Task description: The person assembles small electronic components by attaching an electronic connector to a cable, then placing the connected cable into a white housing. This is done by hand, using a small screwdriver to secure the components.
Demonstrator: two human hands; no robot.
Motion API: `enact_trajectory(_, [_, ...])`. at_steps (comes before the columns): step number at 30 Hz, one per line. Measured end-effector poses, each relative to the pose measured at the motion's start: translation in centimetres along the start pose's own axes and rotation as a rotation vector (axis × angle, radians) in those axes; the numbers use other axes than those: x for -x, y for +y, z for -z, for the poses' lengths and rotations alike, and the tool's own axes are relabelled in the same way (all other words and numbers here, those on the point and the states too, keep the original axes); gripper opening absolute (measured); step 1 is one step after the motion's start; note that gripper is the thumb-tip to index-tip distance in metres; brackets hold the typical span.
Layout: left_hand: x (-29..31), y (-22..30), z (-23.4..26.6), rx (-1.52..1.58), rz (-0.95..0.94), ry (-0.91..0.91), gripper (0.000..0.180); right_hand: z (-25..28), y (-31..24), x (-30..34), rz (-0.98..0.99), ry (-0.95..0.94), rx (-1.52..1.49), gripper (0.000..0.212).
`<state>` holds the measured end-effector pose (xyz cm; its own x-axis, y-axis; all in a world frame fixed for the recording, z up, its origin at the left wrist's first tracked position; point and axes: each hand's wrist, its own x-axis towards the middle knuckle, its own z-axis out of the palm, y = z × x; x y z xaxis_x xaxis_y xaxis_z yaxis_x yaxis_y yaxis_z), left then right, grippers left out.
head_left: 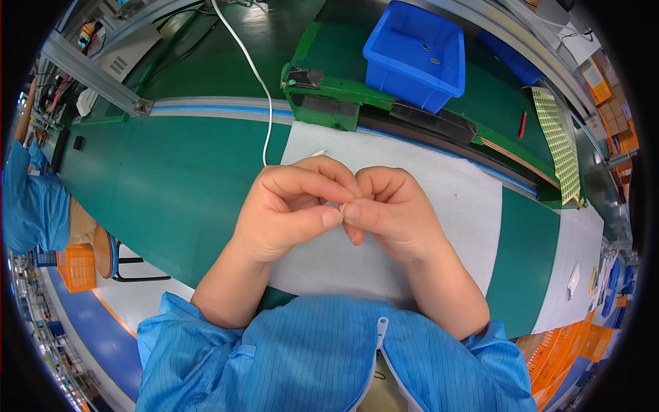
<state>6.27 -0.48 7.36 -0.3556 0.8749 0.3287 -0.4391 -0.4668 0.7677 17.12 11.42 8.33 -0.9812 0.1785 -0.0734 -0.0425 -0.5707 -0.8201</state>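
Note:
My left hand (292, 202) and my right hand (391, 209) meet above a white cloth mat (453, 233) on the green bench. Both are closed in a pinch, fingertips touching one another. Something very small seems to sit between the thumbs and forefingers, but the fingers cover nearly all of it and I cannot make out its kind. Just beyond my left hand, the pale tip of a white cable (320, 152) rests on the mat.
Behind the mat a green-edged conveyor (412, 113) carries a blue bin (412, 72) with a few small pieces inside. A red pen (522, 125) and a yellow-green sticker sheet (555, 144) lie right of it. A white cord (257, 72) hangs at the back. Another person's blue sleeve (27, 206) shows far left.

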Motion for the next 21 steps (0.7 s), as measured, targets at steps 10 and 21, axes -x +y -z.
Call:
enact_trajectory(10, [0.12, -0.10, 0.35, -0.089, -0.043, -0.017, 0.017, -0.18, -0.33, 0.17, 0.019, -0.001, 0.066, 0.019])
enact_trajectory(21, [0.13, 0.00, 0.49, -0.204, -0.085, -0.027, 0.021, 0.10, -1.05, 0.23, 0.007, 0.041, 0.109, 0.016])
